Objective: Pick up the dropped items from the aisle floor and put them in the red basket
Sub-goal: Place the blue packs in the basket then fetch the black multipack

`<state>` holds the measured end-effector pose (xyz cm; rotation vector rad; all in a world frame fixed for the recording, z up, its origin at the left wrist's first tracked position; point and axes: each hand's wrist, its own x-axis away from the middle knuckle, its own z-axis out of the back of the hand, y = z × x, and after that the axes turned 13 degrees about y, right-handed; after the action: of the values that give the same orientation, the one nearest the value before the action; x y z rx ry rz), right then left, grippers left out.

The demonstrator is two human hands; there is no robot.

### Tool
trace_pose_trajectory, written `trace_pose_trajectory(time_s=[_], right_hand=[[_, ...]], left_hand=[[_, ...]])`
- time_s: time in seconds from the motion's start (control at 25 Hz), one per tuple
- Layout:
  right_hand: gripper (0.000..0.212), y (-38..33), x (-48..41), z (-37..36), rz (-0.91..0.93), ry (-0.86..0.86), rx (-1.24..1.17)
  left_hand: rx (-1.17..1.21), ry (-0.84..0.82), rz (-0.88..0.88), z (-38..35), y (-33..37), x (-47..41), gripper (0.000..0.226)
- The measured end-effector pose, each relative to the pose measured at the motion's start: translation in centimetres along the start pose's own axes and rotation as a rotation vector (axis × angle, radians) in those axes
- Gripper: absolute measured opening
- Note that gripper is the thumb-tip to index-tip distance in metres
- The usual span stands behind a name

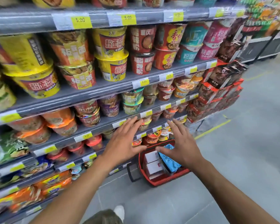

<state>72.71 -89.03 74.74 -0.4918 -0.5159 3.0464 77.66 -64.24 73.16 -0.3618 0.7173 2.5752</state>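
Both hands empty above the loaded basket.
Left hand (125,139) and right hand (179,145) hover, fingers spread, over the red plastic basket (168,181) on the floor by the shelving; white boxes (153,163) and blue packet (169,159) lie inside, apparently collected already.

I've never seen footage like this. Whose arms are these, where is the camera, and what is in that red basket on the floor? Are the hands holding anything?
There is no machine here. These are a person's two bare arms, filmed by one wide-angle camera worn on the head, looking forward and down. The wide lens is why the shelves seem to bend.

The left hand and right hand reach forward with fingers spread, and neither holds anything.

Below them in the picture, a red plastic basket with a black handle stands on the grey aisle floor, close to the shelving. Inside it lie two white cardboard boxes and a blue plastic packet.

The grey shelves carry rows of instant noodle cups. At the bottom edge is the person's white shoe.
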Motion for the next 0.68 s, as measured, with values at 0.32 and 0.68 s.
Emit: trace_pose_trajectory(time_s=[0.32, 0.68], right_hand=[[0.119, -11.8, 3.8, -3.7, 0.356, -0.129, -0.109], [0.128, -35.1, 11.6, -9.5, 0.795, -0.305, -0.23]], left_hand=[[-0.169, 0.135, 0.236, 6.5, -2.6, 15.0, 0.102], [-0.334, 0.35, 0.652, 18.3, -9.7, 36.6, 0.102]])
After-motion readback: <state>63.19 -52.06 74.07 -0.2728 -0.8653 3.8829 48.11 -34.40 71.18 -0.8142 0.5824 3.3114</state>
